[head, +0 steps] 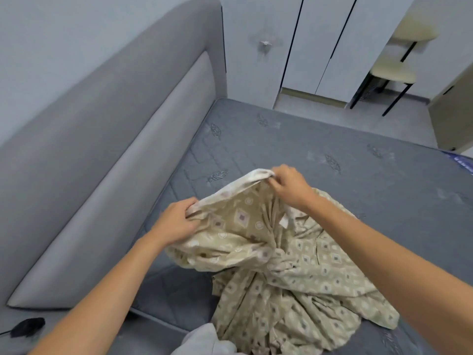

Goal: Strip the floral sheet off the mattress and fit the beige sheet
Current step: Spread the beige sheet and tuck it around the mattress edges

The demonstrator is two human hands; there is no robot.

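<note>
Hands, left (176, 221) and right (289, 187), each grip clenched on beige sheet (294, 272) hem; bare mattress (332, 139) beyond

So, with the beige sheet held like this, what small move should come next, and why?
Probably carry the held hem toward the mattress corner by the headboard and hook it there. Both the left hand and the right hand grip the edge of the beige sheet, the rest lies bunched, and the mattress is bare.
</note>
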